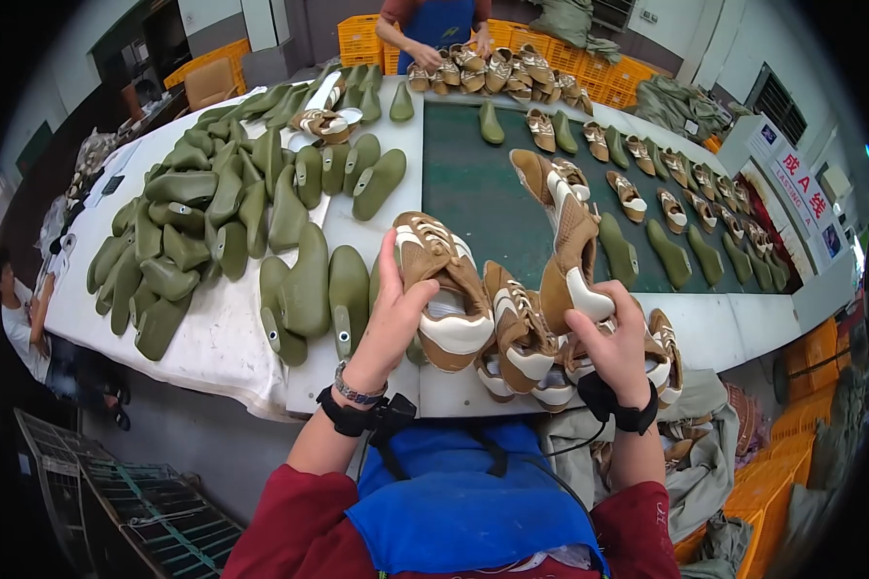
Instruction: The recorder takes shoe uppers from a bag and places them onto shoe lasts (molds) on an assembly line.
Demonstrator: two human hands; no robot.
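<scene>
At the far left we see a seated person [24, 318], and then a white cloth [72, 304] that bears a big pile of green shoe moulds [179, 246]. Next comes our left hand [384, 323], which is closed around one brown and white shoe [433, 241]; the thumb lies at the shoe's opening, and the white heel is turned toward us. Beyond, across the white table [393, 198], a co-worker [444, 14] has both hands at a heap of similar shoes [512, 72]. Just below and between our two hands, some more shoes [518, 323] stand close together at the near edge. Our right hand [613, 338] grips another shoe [572, 241] by its heel, tilted, with the toe away from us. Farther right, shoes and moulds lie in rows on a green mat [459, 193], and orange crates [777, 492] stand beside the table.
</scene>
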